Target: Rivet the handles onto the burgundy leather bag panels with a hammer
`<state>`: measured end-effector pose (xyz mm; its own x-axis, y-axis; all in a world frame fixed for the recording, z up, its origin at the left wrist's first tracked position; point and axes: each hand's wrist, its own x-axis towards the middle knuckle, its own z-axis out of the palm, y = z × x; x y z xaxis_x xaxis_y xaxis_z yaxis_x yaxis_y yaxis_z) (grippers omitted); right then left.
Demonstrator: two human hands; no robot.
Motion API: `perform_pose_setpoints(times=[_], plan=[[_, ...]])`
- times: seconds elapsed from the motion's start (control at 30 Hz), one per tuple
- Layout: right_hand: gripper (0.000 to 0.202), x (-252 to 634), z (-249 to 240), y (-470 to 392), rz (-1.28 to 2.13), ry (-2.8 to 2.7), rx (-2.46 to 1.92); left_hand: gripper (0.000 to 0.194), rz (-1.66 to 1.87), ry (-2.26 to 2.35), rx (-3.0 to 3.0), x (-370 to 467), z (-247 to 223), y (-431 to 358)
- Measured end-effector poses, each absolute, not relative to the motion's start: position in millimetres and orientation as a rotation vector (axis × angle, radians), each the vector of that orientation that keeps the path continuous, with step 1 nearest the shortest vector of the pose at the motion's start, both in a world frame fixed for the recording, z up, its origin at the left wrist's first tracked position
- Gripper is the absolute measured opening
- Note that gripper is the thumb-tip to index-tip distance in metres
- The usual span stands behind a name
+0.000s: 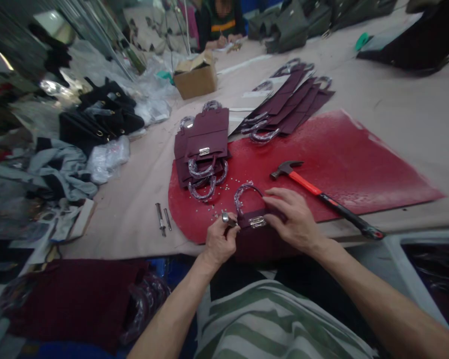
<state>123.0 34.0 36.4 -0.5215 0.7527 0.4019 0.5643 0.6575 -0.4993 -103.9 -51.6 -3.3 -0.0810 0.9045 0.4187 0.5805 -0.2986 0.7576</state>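
At the table's front edge lies a maroon leather bag piece with a silver clasp and a plastic-wrapped handle. My left hand is closed in a pinch around a small metal tool at the piece's left side, beside the handle's end. My right hand rests on the piece's right side, thumb and fingers holding its edge right of the clasp. Small metal studs are scattered on the red mat behind my left hand.
A hammer lies on the mat's right side. Maroon bag pieces are stacked behind, with more further right. Two metal rods lie left of the mat. A cardboard box and a person are across the table.
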Motion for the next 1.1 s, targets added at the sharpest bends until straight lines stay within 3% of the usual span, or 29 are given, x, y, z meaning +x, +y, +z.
perform_pose_setpoints(times=[0.13, 0.23, 0.33, 0.47, 0.57, 0.67, 0.9, 0.97, 1.1], plan=[[0.038, 184, 48, 56, -0.079, -2.280, -1.647, 0.016, 1.344, 1.595, 1.841, -102, 0, -51], [0.029, 217, 44, 73, -0.006, -2.459, -1.899, 0.015, 1.345, 1.595, 1.849, -101, 1, -51], [0.018, 222, 41, 77, 0.474, -2.343, -1.937, 0.014, 1.335, 1.600, 1.847, -101, 2, -50], [0.019, 199, 55, 61, 1.609, -1.645, -1.708, 0.014, 1.305, 1.582, 1.828, -101, 3, -50], [0.028, 177, 78, 40, 1.860, -1.212, -1.595, 0.013, 1.288, 1.572, 1.797, -101, 3, -50], [0.038, 159, 110, 15, 1.554, -1.414, -1.540, 0.013, 1.280, 1.563, 1.780, -101, 4, -51], [0.035, 143, 162, -16, 0.163, -2.500, -0.926, 0.013, 1.317, 1.558, 1.819, -102, -1, -50], [0.033, 141, 167, -18, 0.015, -2.586, -0.845, 0.013, 1.318, 1.553, 1.840, -103, -2, -50], [0.030, 138, 167, -24, 0.040, -2.460, -0.867, 0.012, 1.313, 1.547, 1.860, -104, -4, -50]])
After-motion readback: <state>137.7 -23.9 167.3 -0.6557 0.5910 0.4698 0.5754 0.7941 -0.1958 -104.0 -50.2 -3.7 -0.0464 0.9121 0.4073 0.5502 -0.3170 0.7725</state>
